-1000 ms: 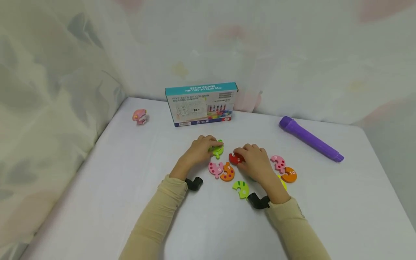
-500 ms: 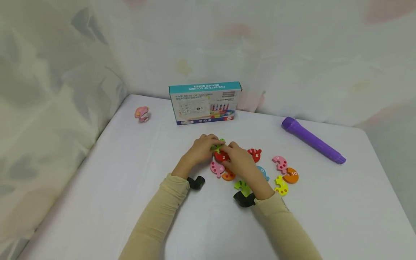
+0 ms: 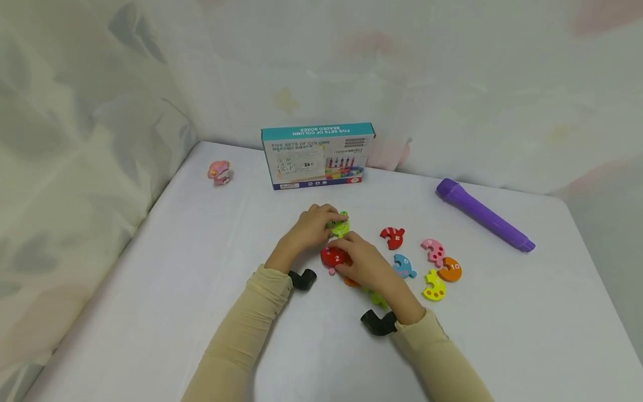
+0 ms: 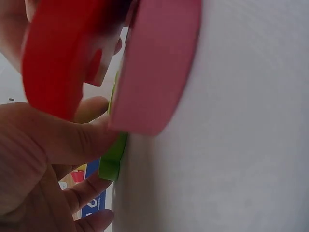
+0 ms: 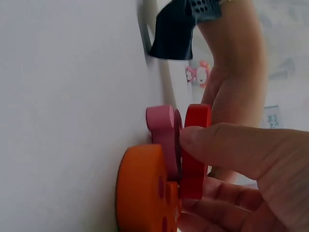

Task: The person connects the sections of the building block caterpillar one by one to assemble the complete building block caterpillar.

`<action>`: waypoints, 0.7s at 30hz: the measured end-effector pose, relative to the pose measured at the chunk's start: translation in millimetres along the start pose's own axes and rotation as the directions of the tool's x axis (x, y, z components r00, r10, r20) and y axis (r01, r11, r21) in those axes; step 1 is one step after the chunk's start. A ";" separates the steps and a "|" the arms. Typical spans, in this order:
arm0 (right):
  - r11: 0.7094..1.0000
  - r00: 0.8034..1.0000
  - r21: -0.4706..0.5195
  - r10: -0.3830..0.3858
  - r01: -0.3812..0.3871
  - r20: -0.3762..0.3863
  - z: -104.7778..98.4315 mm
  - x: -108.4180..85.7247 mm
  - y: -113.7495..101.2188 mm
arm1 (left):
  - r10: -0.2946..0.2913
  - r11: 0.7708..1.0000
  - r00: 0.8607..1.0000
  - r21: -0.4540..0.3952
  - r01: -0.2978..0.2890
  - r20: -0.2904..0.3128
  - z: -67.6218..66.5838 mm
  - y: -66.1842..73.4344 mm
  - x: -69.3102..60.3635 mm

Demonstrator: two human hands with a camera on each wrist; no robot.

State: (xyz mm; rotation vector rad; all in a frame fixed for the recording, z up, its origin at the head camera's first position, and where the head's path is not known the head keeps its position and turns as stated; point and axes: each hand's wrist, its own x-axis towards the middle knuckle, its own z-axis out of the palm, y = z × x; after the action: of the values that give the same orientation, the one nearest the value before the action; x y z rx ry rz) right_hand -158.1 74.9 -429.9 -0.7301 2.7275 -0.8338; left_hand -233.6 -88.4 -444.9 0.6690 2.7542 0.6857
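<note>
My left hand (image 3: 310, 228) holds the green frog-face piece (image 3: 340, 226) between thumb and fingers; in the left wrist view the thumb lies against the green piece (image 4: 112, 159). My right hand (image 3: 365, 262) pinches the red piece numbered 2 (image 3: 331, 257), just below the green one and apart from it. The red piece (image 5: 194, 169) is over the pink piece (image 5: 165, 140) in the right wrist view, with the orange piece (image 5: 140, 188) beside them. Part of the light green piece (image 3: 378, 300) shows below my right hand.
Right of my hands lie a red 8 piece (image 3: 393, 238), a blue 6 piece (image 3: 403, 266), a pink piece (image 3: 433, 251), an orange 10 piece (image 3: 450, 270) and a yellow piece (image 3: 434, 286). Further back are a box (image 3: 318, 159), a purple stick (image 3: 484, 216) and a pink figurine (image 3: 219, 172).
My right hand has carried the red 2 piece left to beside the green piece, then slightly down over the pink piece. My left hand has stayed at the green piece.
</note>
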 end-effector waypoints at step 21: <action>0.959 0.976 -0.237 0.109 -0.153 -0.190 -6.8 4.6 -2.8 | -0.014 1.000 1.000 -0.019 0.014 0.003 -0.5 -2.1 0.5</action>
State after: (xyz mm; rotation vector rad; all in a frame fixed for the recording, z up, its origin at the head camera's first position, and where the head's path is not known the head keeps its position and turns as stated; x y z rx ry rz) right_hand -163.1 73.8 -423.0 -0.5318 3.0386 -0.5540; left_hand -234.9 -90.0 -445.6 0.6453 2.7435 0.7067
